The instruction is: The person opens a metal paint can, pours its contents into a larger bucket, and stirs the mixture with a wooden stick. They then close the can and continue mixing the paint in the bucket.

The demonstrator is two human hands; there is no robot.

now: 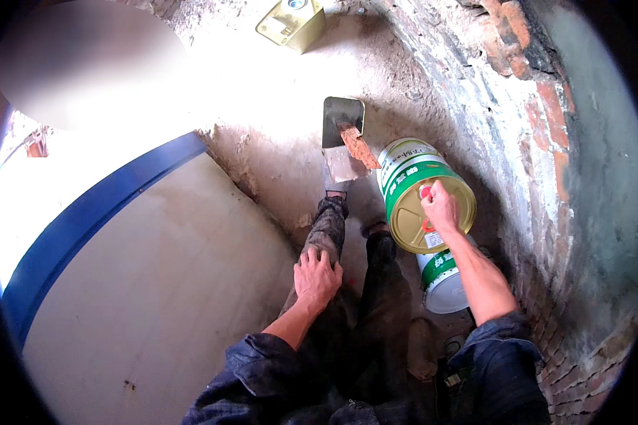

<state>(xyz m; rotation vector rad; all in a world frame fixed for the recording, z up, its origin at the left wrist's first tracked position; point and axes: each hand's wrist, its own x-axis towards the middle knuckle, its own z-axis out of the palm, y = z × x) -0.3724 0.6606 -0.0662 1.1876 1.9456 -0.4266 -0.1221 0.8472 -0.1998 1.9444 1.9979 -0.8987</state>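
Note:
My right hand (441, 209) is closed round the handle on the gold-coloured lid of a green and white metal pail (412, 170). Red bits of that handle show beside my fingers. The pail leans with its lid turned toward me. Partly under it is a second green and white pail (439, 273). My left hand (318, 278) lies over my left knee, fingers a little apart, holding nothing. Beyond that knee, in front of my left foot, lies a rectangular open tin (344, 113) with a rough reddish piece (359, 147), perhaps brick or wood, sticking out.
A yellowish square can (294, 28) stands at the far end. Along the right runs a worn brick wall (546, 134) with flaking white coating. To the left is a large pale panel (156, 283) with a blue edge strip (113, 191). Bright light washes out the far left.

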